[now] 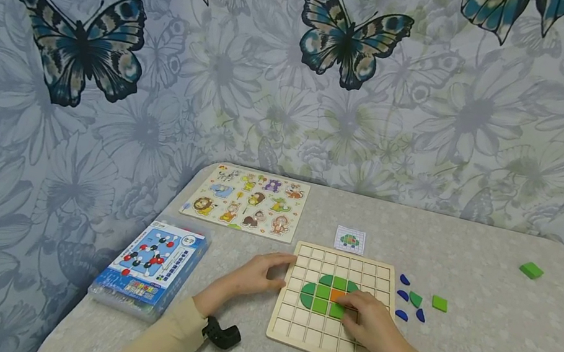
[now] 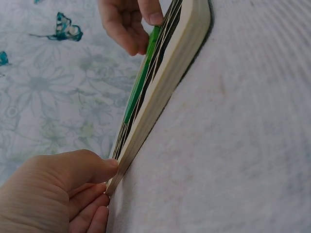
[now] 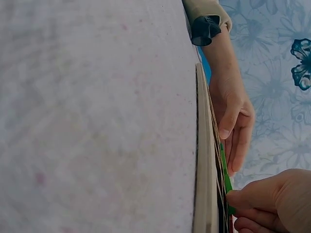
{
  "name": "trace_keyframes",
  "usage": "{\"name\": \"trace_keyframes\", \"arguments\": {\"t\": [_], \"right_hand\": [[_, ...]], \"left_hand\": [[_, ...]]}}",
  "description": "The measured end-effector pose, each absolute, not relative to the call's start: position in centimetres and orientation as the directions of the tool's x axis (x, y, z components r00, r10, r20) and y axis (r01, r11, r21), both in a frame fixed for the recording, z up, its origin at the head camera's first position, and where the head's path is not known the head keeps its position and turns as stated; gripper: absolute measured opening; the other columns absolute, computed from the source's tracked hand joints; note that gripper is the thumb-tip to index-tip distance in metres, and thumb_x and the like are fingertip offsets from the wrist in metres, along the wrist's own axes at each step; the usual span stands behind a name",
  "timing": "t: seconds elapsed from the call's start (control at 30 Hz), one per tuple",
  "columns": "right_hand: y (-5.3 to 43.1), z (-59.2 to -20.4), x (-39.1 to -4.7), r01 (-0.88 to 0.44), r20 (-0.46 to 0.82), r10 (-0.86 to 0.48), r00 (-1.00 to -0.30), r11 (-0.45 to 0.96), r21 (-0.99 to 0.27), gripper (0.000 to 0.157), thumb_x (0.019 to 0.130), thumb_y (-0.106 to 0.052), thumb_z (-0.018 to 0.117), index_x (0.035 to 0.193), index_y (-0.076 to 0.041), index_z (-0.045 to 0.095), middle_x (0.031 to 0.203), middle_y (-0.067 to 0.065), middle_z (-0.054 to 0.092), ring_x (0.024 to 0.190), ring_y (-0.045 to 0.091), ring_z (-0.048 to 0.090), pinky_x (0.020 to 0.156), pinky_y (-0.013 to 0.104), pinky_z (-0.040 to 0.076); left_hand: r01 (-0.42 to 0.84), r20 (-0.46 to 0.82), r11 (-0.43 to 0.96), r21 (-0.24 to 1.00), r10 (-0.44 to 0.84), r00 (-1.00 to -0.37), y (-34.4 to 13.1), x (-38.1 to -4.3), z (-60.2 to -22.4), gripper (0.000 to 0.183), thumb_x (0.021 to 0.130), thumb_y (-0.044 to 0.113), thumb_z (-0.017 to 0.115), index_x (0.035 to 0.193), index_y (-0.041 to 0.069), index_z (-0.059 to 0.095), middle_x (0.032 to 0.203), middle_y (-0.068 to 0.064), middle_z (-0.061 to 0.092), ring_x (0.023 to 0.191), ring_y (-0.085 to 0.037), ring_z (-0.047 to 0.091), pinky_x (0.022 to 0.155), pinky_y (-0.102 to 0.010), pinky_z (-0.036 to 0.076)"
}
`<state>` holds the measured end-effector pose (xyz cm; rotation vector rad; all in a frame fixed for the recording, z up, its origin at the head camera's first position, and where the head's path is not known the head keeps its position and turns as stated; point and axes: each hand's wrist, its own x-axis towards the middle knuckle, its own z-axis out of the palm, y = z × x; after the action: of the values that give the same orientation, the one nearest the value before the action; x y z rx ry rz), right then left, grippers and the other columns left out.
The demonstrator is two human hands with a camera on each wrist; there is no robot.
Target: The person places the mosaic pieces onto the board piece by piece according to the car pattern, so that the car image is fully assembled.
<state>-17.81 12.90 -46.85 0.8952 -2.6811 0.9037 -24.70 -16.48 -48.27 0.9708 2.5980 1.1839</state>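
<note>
1. Black wrist devices: one on the left wrist [image 1: 222,334], another partly in frame at the right wrist.
2. Left hand [image 1: 256,273]: loosely extended, thumb and fingertips resting against the left edge of the wooden grid board [image 1: 289,325].
3. Right hand [image 1: 371,324]: over the board, fingers bent, fingertips at the orange square [image 1: 337,296]; thumb by the green pieces [image 1: 319,305]. Right wrist view has the thumb touching green; cannot tell if a piece is pinched.
4. Board: flat on the table [image 1: 507,342], between the hands. Green pieces make a rounded patch near its middle, orange square among them; right side of the patch partly covered by the hand.
5. Blue boxed set [image 1: 149,269], molecule picture on its cover: left of the left hand, apart from the board.
6. Loose by the board's right side: four blue curved pieces [image 1: 401,315], green curved piece [image 1: 415,299], green square [image 1: 439,303].
7. Pattern card [image 1: 350,239]: just beyond the board's far edge.
8. Animal puzzle [image 1: 245,200]: behind the box, far left.
9. Green block [image 1: 531,270]: far right, well apart.
10. Floral wall covering [image 1: 434,146] with teal butterflies [image 1: 348,40] behind.
</note>
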Motion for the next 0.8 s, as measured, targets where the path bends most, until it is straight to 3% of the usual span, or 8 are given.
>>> {"name": "trace_keyframes", "arguments": {"t": [0.23, 0.4, 0.63, 0.8], "right_hand": [[12.8, -46.7, -17.9, -0.569, 0.310, -0.481, -0.820, 0.626, -0.533, 0.027, 0.079, -0.003, 0.072, 0.105, -0.007, 0.070, 0.104, -0.001, 0.065, 0.098, 0.018, 0.060, 0.081, 0.034, 0.052], [14.2, -45.3, -18.0, -0.556, 0.318, -0.464, -0.827, 0.590, -0.585, 0.027, 0.083, -0.006, 0.072, 0.109, -0.006, 0.068, 0.106, 0.002, 0.066, 0.097, 0.023, 0.062, 0.080, 0.040, 0.053], [19.5, -43.5, -19.6, -0.460, 0.330, -0.321, -0.888, 0.652, -0.603, 0.028, 0.085, -0.008, 0.070, 0.112, -0.002, 0.067, 0.110, 0.012, 0.065, 0.097, 0.034, 0.062, 0.079, 0.049, 0.053], [24.3, -43.9, -20.5, -0.395, 0.334, -0.232, -0.914, 0.698, -0.597, 0.033, 0.086, -0.014, 0.070, 0.116, -0.001, 0.064, 0.111, 0.017, 0.064, 0.099, 0.037, 0.060, 0.073, 0.048, 0.053]], "left_hand": [[0.507, 0.138, 0.496, 0.705, 0.605, -0.784, -16.4, -24.7, -48.2, 0.057, 0.089, 0.013, 0.065, 0.141, 0.005, 0.044, 0.143, -0.008, 0.043, 0.134, -0.023, 0.034, 0.109, -0.040, 0.029], [0.505, 0.135, 0.496, 0.706, 0.606, -0.784, -16.3, -24.6, -48.1, 0.057, 0.090, 0.014, 0.065, 0.141, 0.005, 0.044, 0.143, -0.009, 0.043, 0.134, -0.023, 0.034, 0.109, -0.040, 0.030], [0.505, 0.135, 0.493, 0.708, 0.608, -0.782, -16.4, -24.7, -48.2, 0.057, 0.090, 0.016, 0.065, 0.142, 0.006, 0.043, 0.144, -0.008, 0.042, 0.134, -0.023, 0.034, 0.109, -0.040, 0.030], [0.514, 0.141, 0.495, 0.701, 0.610, -0.780, -16.6, -24.9, -48.6, 0.057, 0.090, 0.017, 0.065, 0.142, 0.007, 0.043, 0.143, -0.006, 0.043, 0.134, -0.022, 0.035, 0.109, -0.040, 0.030]]}}
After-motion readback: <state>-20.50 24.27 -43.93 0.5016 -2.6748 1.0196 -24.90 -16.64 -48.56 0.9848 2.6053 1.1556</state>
